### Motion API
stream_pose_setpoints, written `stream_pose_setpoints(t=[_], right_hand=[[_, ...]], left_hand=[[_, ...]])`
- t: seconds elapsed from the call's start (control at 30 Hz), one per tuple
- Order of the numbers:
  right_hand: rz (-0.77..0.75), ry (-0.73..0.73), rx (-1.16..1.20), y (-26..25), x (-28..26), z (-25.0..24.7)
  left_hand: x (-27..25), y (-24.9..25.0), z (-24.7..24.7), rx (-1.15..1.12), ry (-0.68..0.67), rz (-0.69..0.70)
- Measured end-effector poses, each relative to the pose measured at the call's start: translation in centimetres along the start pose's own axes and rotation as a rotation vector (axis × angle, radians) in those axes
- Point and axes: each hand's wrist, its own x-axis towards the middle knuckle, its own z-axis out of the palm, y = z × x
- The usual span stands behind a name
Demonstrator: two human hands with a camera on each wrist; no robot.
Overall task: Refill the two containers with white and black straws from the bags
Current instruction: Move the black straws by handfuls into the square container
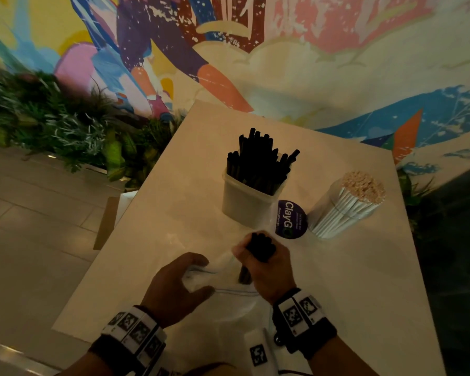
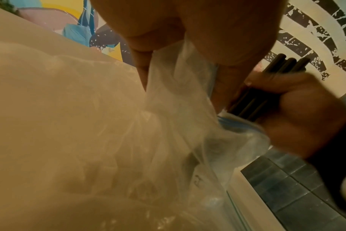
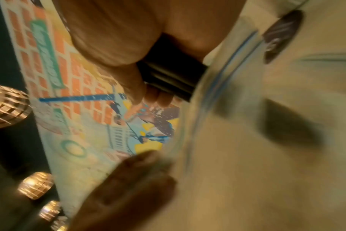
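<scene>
My right hand (image 1: 266, 263) grips a bundle of black straws (image 1: 261, 246), their lower ends still inside a clear zip bag (image 1: 228, 289) lying on the table. My left hand (image 1: 179, 286) pinches the bag's opening. The left wrist view shows the bag film (image 2: 178, 93) caught between my fingers and the black straws (image 2: 257, 96) in my other fist. In the right wrist view, the black straws (image 3: 168, 73) run out of my fist into the bag. Farther back, a translucent container (image 1: 246, 200) holds several black straws. Beside it on the right stands a clear container of white straws (image 1: 347, 207).
The pale table (image 1: 158, 213) has its left edge close to my left hand. A purple round sticker (image 1: 291, 219) sits between the two containers. Green plants (image 1: 52, 126) and a painted wall lie beyond the table, with tiled floor to the left.
</scene>
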Motion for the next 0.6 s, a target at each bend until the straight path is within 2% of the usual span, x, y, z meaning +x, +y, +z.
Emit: stream_pose_setpoints(t=[0.07, 0.23, 0.4, 0.47, 0.6], right_hand=[[0.058, -0.001, -0.041, 1.2, -0.5, 0.2], [0.055, 0.07, 0.061, 0.0, -0.5, -0.5], [0.09, 0.07, -0.007, 1.0, -0.2, -0.8], [0.045, 0.103, 0.063, -0.4, 0.1, -1.1], [-0.191, 0.187, 0.308, -6.2, 0.6, -2.7]], left_hand=[[0.1, -0.1, 0.0, 0.016, 0.0, 0.0], [0.2, -0.2, -0.4, -0.047, 0.061, -0.013], [0.4, 0.0, -1.0, -0.136, -0.001, -0.046], [0.6, 0.2, -1.2, -0.133, -0.002, -0.04], [1.3, 1.7, -1.3, -0.176, 0.075, -0.021]])
